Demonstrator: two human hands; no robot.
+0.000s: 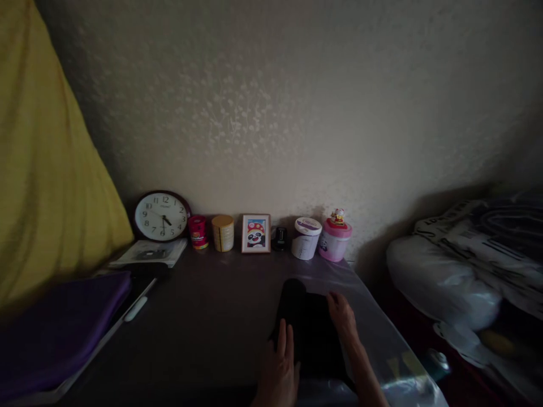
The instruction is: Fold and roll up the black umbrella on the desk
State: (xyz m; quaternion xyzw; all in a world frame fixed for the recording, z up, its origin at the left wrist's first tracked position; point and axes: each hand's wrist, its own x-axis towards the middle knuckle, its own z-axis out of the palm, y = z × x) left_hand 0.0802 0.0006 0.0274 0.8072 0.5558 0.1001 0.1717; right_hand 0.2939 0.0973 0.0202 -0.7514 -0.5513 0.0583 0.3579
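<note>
In a dim room, a pale leaf-patterned wall [263, 102] and a yellow curtain [42, 152] at left frame a dark tabletop [203, 322], with a clock [159, 217] and framed panda picture [255, 233] along its far edge. Black cloth [320, 339] lies near right; the left hand [280, 364] rests straight-fingered on its thicker left side, the right hand [343, 317] touches its right edge, grip unclear.

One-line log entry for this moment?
left hand: on partly rolled black item | right hand: at its right edge | beyond: framed panda picture

black item [314, 333] partly covered by hands [280, 364] [340, 314], yellow curtain [46, 152] cropped at left, brand on clock [161, 216] unreadable
</note>
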